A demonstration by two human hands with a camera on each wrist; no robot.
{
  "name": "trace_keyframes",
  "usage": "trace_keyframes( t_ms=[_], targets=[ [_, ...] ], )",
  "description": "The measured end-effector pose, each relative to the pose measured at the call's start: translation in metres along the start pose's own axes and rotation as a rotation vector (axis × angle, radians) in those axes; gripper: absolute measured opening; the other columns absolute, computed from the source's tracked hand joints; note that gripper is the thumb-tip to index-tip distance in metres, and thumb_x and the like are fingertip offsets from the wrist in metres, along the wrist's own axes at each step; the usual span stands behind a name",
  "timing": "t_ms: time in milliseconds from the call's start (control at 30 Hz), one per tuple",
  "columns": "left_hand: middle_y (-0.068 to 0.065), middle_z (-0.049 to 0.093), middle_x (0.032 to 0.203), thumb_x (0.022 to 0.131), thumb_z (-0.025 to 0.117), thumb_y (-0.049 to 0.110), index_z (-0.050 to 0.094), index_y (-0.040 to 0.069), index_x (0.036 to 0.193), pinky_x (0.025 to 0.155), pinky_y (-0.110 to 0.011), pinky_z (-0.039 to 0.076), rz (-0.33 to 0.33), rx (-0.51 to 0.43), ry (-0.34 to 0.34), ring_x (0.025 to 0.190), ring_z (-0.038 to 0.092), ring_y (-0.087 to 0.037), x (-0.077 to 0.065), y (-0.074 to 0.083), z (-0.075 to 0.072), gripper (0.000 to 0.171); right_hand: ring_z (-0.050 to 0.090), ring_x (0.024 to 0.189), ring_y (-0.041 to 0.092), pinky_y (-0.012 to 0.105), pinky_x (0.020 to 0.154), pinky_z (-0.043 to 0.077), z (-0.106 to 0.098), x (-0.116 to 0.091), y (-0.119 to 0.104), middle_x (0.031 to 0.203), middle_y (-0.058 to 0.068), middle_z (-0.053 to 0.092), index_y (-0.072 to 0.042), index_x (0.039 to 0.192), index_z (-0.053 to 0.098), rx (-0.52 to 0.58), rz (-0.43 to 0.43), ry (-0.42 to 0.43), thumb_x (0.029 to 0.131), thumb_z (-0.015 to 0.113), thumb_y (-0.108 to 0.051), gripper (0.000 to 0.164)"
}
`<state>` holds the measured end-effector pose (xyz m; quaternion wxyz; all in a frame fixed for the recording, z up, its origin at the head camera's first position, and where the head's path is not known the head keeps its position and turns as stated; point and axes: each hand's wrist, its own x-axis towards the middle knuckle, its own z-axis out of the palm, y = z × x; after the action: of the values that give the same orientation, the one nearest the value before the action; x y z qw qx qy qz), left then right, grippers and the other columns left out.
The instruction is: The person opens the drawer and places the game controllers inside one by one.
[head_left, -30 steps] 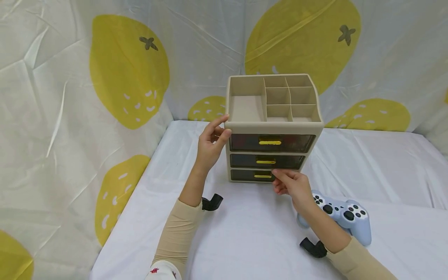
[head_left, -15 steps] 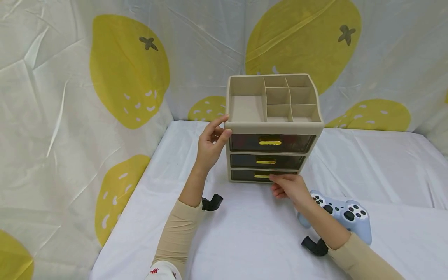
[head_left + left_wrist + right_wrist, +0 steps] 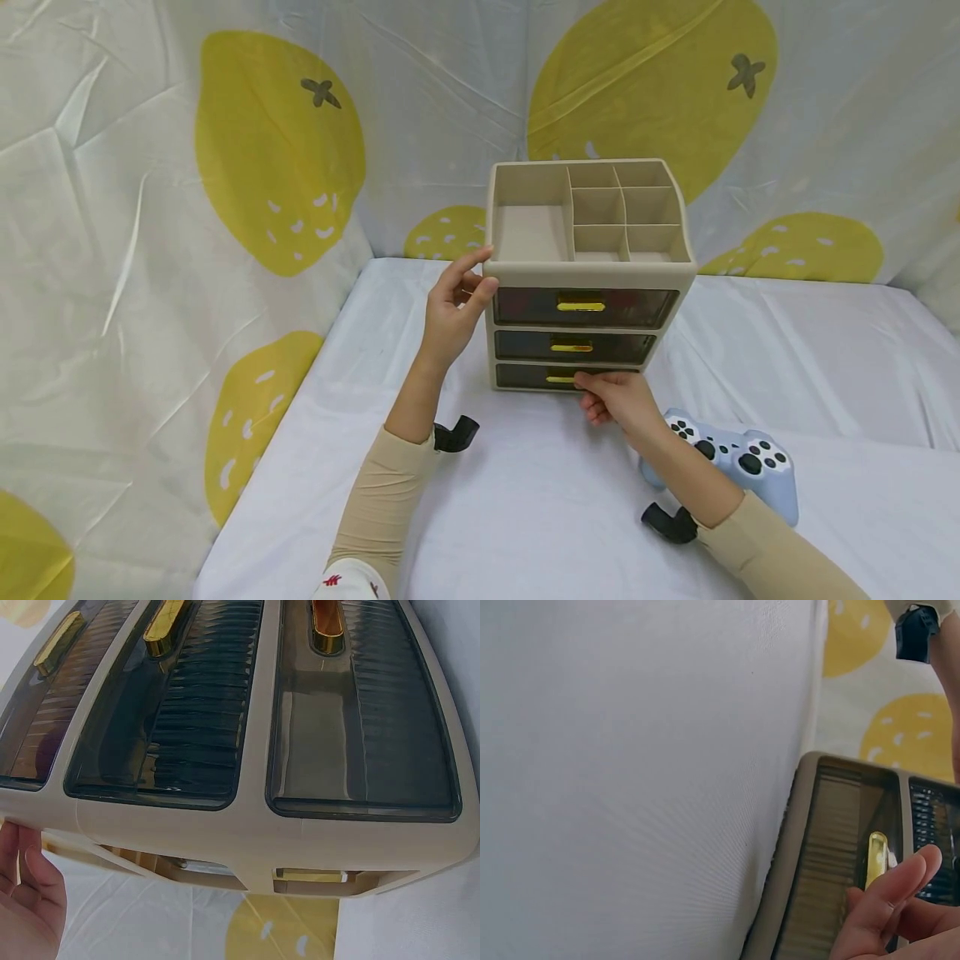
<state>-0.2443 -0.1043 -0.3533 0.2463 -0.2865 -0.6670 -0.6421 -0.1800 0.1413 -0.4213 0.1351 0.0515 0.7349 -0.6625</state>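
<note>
Fingers [image 3: 590,382] of right hand [image 3: 628,407], lately shifted left, are seemingly pinched on bottom drawer handle [image 3: 877,855], pulling hold apparently afforded; those of left hand [image 3: 452,315], parted.

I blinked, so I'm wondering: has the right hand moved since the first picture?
Yes. In the head view, the right hand has shifted slightly left and down against the bottom drawer, fingertips now at its handle.

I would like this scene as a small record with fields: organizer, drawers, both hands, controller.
organizer: beige, upright on white cloth
drawers: three, all looking closed, gold handles
left hand: touching the organizer's upper left front corner
right hand: at the bottom drawer's handle, grip unclear
controller: light blue, on the cloth, partly hidden by right forearm
</note>
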Motion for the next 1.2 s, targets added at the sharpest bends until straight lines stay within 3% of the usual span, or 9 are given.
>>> trace_keyframes(
  t_ms=[400, 933, 1133, 1200],
  targets=[
    [-0.019, 0.057, 0.087, 0.089, 0.064, 0.056, 0.056, -0.004, 0.128, 0.067, -0.025, 0.046, -0.003, -0.009, 0.001, 0.077, 0.057, -0.012, 0.000, 0.000, 0.000, 0.071, 0.054, 0.047, 0.007, 0.022, 0.050, 0.050, -0.001, -0.005, 0.002, 0.059, -0.001, 0.060, 0.018, 0.108, 0.060, -0.005, 0.024, 0.000, 0.098, 0.062, -0.021, 0.041],
    [0.001, 0.057, 0.083, 0.089, 0.063, 0.056, 0.057, -0.004, 0.128, 0.067, -0.024, 0.045, -0.006, -0.007, 0.002, 0.075, 0.056, -0.011, 0.000, 0.001, 0.001, 0.072, 0.055, 0.048, 0.008, 0.022, 0.050, 0.050, 0.002, -0.025, 0.005, 0.059, 0.001, 0.059, 0.017, 0.102, 0.063, -0.038, 0.065, 0.009, 0.097, 0.063, -0.021, 0.039],
    [0.002, 0.057, 0.084, 0.089, 0.063, 0.057, 0.057, -0.004, 0.128, 0.067, -0.024, 0.045, -0.012, -0.002, 0.004, 0.076, 0.056, -0.011, 0.000, 0.001, 0.001, 0.072, 0.053, 0.047, 0.009, 0.023, 0.049, 0.050, 0.005, -0.033, 0.007, 0.057, 0.001, 0.057, 0.017, 0.101, 0.063, -0.055, 0.076, 0.030, 0.097, 0.063, -0.021, 0.039],
    [-0.005, 0.058, 0.084, 0.089, 0.063, 0.057, 0.057, -0.004, 0.128, 0.067, -0.024, 0.045, -0.010, -0.003, 0.004, 0.076, 0.056, -0.011, 0.000, 0.001, 0.001, 0.073, 0.053, 0.047, 0.009, 0.024, 0.048, 0.049, 0.007, -0.037, 0.008, 0.056, 0.001, 0.056, 0.016, 0.101, 0.063, -0.056, 0.084, 0.045, 0.096, 0.064, -0.021, 0.038]
  ],
)
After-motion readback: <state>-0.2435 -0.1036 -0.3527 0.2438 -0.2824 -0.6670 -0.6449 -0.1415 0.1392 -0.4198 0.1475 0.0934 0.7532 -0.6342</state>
